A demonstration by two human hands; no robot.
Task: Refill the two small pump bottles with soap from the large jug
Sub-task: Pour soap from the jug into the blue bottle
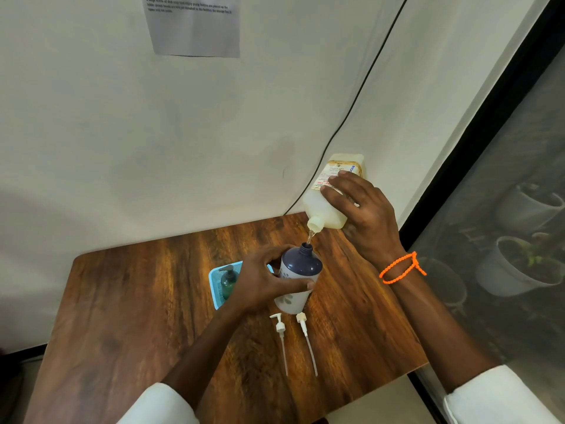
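The right hand point(363, 212) grips the jug point(331, 194), fingers spread over its labelled side, and holds it tilted in the air at centre right of the frame with its open neck pointing down and left. A thin stream of soap point(309, 237) runs from that neck into the mouth of the bottle point(298, 276) just below it. The left hand point(263, 280) is wrapped around this bottle, thumb across its pale front and fingers behind its dark blue shoulder, keeping it upright on the desk point(137, 301) near the middle of the frame. An orange band point(402, 267) circles the right wrist.

Two white pumps point(280, 327) lie on the desk just below the bottle, side by side but apart, their long tubes pointing toward the lower edge of the frame. Left of the held bottle, partly behind the left hand, a blue tray point(214, 283) holds a green bottle point(228, 283) with its pump on. A paper sheet point(192, 26) hangs on the wall at the top, and a black cable point(367, 78) runs down the wall toward the desk's far edge.
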